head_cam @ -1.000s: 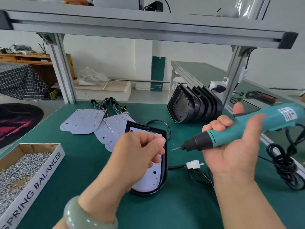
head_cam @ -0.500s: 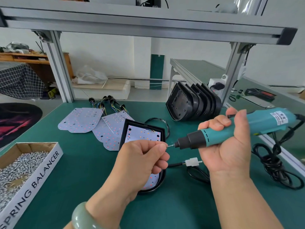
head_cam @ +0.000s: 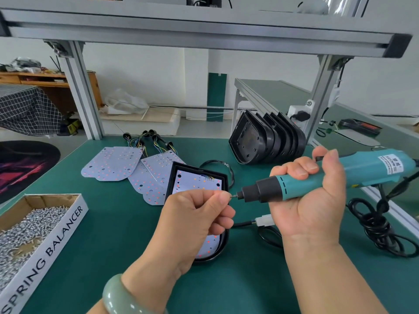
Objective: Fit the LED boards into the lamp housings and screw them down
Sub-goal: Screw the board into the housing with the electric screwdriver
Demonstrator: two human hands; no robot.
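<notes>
A black lamp housing [head_cam: 199, 171] lies on the green bench with a white LED board [head_cam: 195, 182] seated inside it, mostly behind my left hand. My left hand [head_cam: 197, 220] pinches a small screw [head_cam: 231, 196] between thumb and forefinger, holding it against the bit of a teal electric screwdriver [head_cam: 317, 180]. My right hand [head_cam: 313, 196] grips the screwdriver's body, which points left just above the housing. Loose LED boards [head_cam: 113, 165] with coloured wires lie to the left of the housing.
A cardboard box of screws [head_cam: 27, 225] sits at the near left. A row of empty black housings [head_cam: 265, 141] leans at the back right. The screwdriver's coiled black cable [head_cam: 376, 225] and a white connector [head_cam: 265, 220] lie at the right. Aluminium frame posts [head_cam: 81, 91] stand behind.
My two hands have come together: the screwdriver swung down and left, and my left hand has brought the screw up to its bit.
</notes>
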